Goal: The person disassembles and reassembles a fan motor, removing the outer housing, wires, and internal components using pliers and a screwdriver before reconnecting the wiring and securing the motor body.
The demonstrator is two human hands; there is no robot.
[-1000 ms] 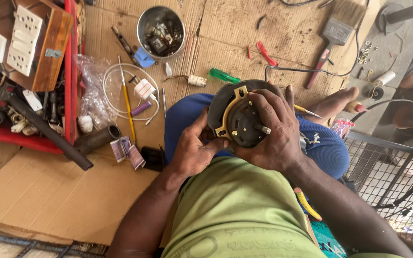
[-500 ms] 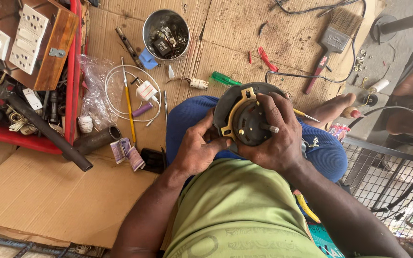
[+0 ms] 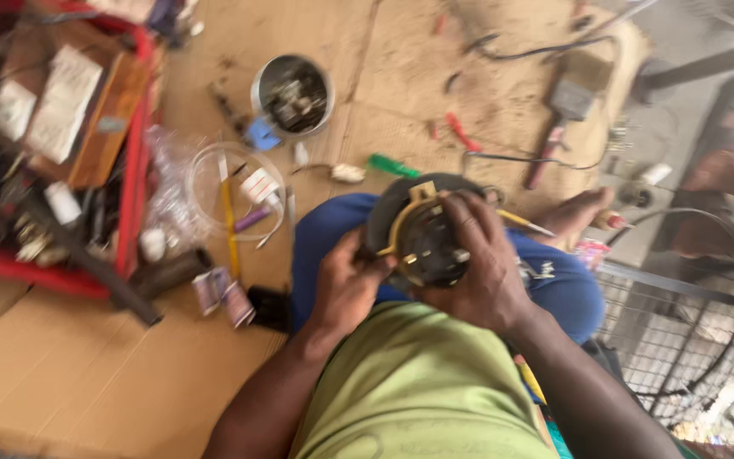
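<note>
Both of my hands hold a round black motor housing with a yellow inner frame, over my lap in blue trousers. My right hand wraps over its right side and front, fingers spread across the face. My left hand grips its left rim from below. The frame is blurred, so fine detail of the housing is hard to make out.
A metal bowl of small parts stands on the cardboard floor ahead. A clear round lid with pencils, a green screwdriver and a paintbrush lie nearby. A red crate of electrical parts is at left. A wire fan guard is at right.
The view has shifted and blurred. My hands have kept their grip on the housing, which sits slightly lower and turned a little in them.
</note>
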